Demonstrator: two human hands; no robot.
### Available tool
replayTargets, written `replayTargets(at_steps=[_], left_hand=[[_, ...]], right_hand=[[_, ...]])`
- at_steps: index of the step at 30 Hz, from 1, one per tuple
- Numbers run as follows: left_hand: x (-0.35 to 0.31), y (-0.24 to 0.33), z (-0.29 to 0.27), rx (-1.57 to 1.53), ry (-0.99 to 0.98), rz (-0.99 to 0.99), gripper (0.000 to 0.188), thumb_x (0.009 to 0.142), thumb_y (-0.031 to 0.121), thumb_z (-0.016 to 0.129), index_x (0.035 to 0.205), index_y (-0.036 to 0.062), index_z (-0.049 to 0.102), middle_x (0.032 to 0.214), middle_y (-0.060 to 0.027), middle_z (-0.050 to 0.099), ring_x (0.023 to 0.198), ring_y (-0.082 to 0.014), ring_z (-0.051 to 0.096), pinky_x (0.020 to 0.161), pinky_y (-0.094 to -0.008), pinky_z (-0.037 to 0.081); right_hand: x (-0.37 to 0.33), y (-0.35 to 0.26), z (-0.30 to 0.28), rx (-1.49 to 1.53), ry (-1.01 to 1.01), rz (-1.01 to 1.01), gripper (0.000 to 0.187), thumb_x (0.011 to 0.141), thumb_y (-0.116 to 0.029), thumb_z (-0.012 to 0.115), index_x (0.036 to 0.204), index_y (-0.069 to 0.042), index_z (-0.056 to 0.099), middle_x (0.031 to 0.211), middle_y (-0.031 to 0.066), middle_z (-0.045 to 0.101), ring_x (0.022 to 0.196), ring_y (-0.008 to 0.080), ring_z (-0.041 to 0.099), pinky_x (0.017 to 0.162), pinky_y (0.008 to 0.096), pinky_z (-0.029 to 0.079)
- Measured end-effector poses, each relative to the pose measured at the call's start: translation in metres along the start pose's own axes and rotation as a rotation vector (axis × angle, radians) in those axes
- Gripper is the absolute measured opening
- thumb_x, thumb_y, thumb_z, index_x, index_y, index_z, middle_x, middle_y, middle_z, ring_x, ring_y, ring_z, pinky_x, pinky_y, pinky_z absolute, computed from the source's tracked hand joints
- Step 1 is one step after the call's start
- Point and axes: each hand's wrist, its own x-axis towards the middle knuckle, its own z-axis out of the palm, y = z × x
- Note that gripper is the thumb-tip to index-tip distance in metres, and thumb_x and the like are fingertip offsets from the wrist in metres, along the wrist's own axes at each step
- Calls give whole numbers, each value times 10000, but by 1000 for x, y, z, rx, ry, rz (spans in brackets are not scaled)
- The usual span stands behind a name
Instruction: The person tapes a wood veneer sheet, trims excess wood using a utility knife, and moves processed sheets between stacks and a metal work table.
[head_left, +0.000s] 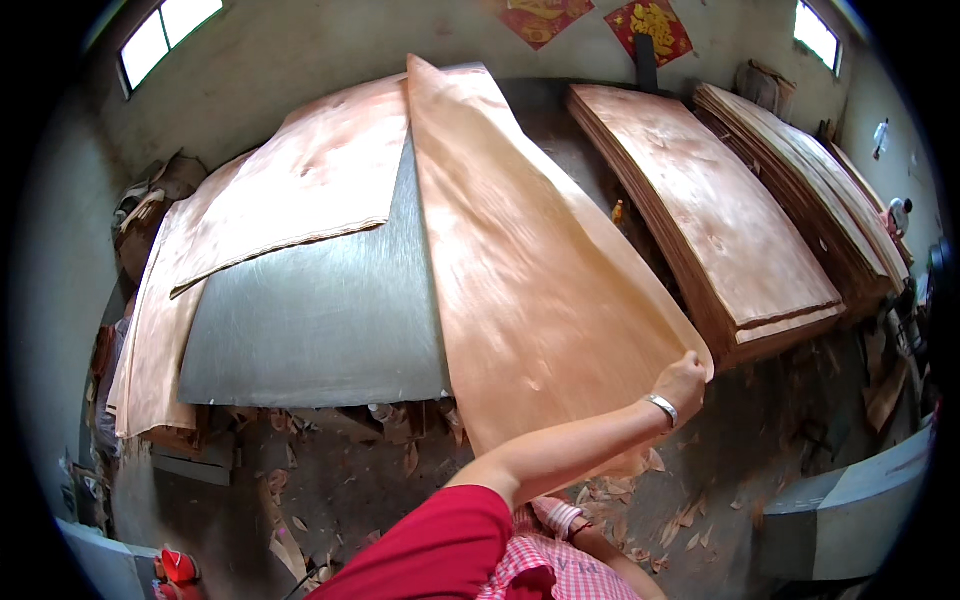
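My left hand (684,384), with a silver bracelet at its wrist, reaches across to the right. Its fingers are closed on the near right corner of a large thin wood veneer sheet (535,290). That sheet stretches away from me, curling up along its sides, to a raised far tip. Beneath it and to its left lies a grey flat board (310,330). Another veneer sheet (330,165) covers the board's far part. My right forearm (612,568) shows low in the view; checkered cloth and my left arm hide the fingers of that hand.
Stacks of veneer (710,200) stand at the right, with a further stack (800,175) beyond. More sheets (155,340) hang at the left edge. Wood scraps (690,515) litter the floor. A grey panel-like surface (850,510) is at the lower right, a red object (178,567) lower left.
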Motion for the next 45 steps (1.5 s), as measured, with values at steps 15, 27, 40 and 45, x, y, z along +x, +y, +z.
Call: replayTargets(at_steps=[15, 27, 40, 45], left_hand=[[-189, -94, -190, -353, 109, -195, 226, 849, 74, 516, 1046, -31, 550, 983, -112, 599, 901, -166, 579, 801, -262, 460], [-323, -98, -186, -624, 523, -708, 184, 859, 30, 471, 993, -47, 571, 922, -101, 616, 826, -159, 598, 771, -257, 481], [-209, -71, 27, -756, -679, -967, 439, 863, 318, 453, 1113, -42, 469, 1082, -184, 540, 956, -277, 547, 838, -388, 439], [-104, -55, 142, -711, -726, -997, 559, 843, 418, 421, 1165, -38, 405, 1121, -198, 507, 1003, -296, 513, 860, -413, 416]], right_hand=[[-117, -96, -153, 164, 36, 592, 676, 786, -407, 551, 1334, -156, 247, 921, 212, 601, 753, 389, 586, 625, 445, 461], [-36, -114, -220, 385, 189, 583, 373, 768, -394, 580, 936, -62, 576, 806, 167, 613, 778, 313, 596, 694, 372, 470], [-130, 35, -412, 2329, 9, -157, 197, 926, -184, 355, 747, -169, 435, 457, -89, 270, 363, 67, 303, 374, 221, 291], [-158, 146, -477, 2545, -1, -486, 207, 918, -162, 341, 918, -127, 545, 462, -97, 288, 375, 42, 335, 371, 214, 335]])
